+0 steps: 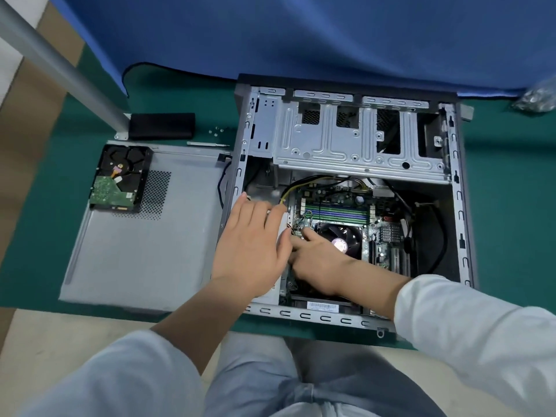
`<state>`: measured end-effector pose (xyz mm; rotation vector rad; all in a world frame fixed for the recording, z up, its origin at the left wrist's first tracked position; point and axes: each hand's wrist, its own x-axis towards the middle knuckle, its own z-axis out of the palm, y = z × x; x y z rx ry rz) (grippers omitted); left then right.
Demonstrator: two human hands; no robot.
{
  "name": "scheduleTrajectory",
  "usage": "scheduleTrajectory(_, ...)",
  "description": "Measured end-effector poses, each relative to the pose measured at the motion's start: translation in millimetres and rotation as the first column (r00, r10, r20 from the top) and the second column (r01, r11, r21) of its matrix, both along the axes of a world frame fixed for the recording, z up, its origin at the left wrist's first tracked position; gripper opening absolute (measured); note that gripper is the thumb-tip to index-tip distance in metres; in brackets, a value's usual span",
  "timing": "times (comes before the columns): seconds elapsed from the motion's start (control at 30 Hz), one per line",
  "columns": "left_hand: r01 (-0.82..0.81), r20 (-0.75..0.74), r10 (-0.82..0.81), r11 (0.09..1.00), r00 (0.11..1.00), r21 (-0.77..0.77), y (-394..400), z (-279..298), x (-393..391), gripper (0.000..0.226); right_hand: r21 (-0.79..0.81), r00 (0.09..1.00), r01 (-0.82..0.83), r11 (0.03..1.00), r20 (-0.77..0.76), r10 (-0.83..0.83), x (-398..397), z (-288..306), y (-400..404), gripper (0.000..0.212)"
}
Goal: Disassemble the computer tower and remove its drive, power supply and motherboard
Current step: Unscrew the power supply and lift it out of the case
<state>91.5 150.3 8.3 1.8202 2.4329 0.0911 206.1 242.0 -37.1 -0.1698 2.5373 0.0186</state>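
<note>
Pale sleeves (481,335) and denim-clad knees fill the six o'clock edge, so the person is apparently seated close against the green surface (511,206). Just beyond, the computer tower (463,188) lies on its side, open side up, so everything inside can be reached from above. Its side panel (144,242) rests flat at nine o'clock and serves as a tray for the drive (118,177), already out and lying board-up. Loose screws (217,131) and a screwdriver (207,143) lie at ten o'clock, clear of the work.

The left hand (255,236) lies spread, palm down, on the power supply (270,293), likely steadying it. The right hand (322,263) reaches index finger forward to the wires beside the fan (340,239) on the motherboard (337,209); whether it pinches a connector cannot be told.
</note>
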Motion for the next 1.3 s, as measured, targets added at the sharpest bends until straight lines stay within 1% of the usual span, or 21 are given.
scheduleTrajectory(0.03,0.001,0.000,-0.001,1.000,1.000,0.002,0,0,0,0.037,-0.016,1.000,0.012,1.000,0.001,-0.012,3,0,1,0.020)
scheduleTrajectory(0.17,-0.003,-0.009,0.003,1.000,1.000,-0.008,0,0,2,0.038,-0.054,1.000,-0.028,0.998,-0.015,0.027,13,-1,6,0.022)
scheduleTrajectory(0.3,0.003,-0.012,-0.003,0.999,1.000,-0.040,-1,3,-1,0.040,-0.046,0.999,0.046,0.998,0.000,-0.046,-2,0,-3,0.022)
scheduleTrajectory(0.37,0.003,-0.011,-0.004,0.999,1.000,-0.040,-1,3,1,0.041,-0.061,0.995,0.096,0.993,-0.034,-0.099,8,-5,-2,0.020)
scheduleTrajectory(0.47,0.002,-0.005,-0.002,1.000,1.000,-0.026,-2,2,2,0.042,-0.101,0.995,0.082,0.991,-0.048,-0.088,18,-7,5,0.020)
scheduleTrajectory(0.6,-0.001,0.006,0.001,1.000,1.000,-0.027,-1,4,0,0.040,-0.128,0.993,0.105,0.986,-0.035,-0.110,2,-5,6,0.019)
scheduleTrajectory(0.73,0.005,0.007,-0.005,1.000,1.000,-0.007,-1,3,2,0.040,-0.163,0.986,0.089,0.983,-0.122,-0.109,26,-9,7,0.020)
scheduleTrajectory(0.77,0.003,0.006,-0.003,1.000,1.000,0.002,-1,2,2,0.040,-0.173,0.986,0.071,0.982,-0.138,-0.096,30,-9,9,0.019)
scheduleTrajectory(0.87,0.001,0.011,-0.001,1.000,1.000,0.004,-1,3,1,0.041,-0.119,0.977,0.029,0.993,-0.208,-0.053,27,-10,10,0.014)
scheduleTrajectory(0.93,0.001,0.012,-0.001,1.000,1.000,0.001,-1,4,1,0.040,-0.098,0.984,-0.016,0.995,-0.178,-0.002,23,-13,9,0.015)
scheduleTrajectory(1.0,0.002,0.006,-0.002,1.000,1.000,0.001,-1,4,2,0.040,-0.066,0.974,-0.134,0.989,-0.193,0.119,20,-13,13,0.015)
scheduleTrajectory(1.07,0.007,0.011,-0.007,1.000,1.000,0.004,-1,3,2,0.040,-0.037,0.937,-0.262,0.964,-0.248,0.245,21,-10,20,0.009)
scheduleTrajectory(1.1,0.008,0.010,-0.008,1.000,1.000,0.009,-1,3,2,0.041,-0.045,0.919,-0.287,0.957,-0.294,0.261,23,-10,23,0.007)
scheduleTrajectory(1.17,0.004,0.007,-0.004,1.000,1.000,0.019,-1,4,2,0.041,-0.044,0.893,-0.315,0.948,-0.351,0.281,28,-12,26,0.008)
scheduleTrajectory(1.23,0.002,0.011,-0.002,1.000,1.000,0.020,0,4,2,0.040,-0.025,0.879,-0.331,0.943,-0.372,0.298,29,-15,25,0.008)
scheduleTrajectory(1.3,0.002,0.014,-0.002,1.000,1.000,0.016,-1,3,2,0.039,-0.032,0.888,-0.330,0.943,-0.350,0.299,29,-16,21,0.010)
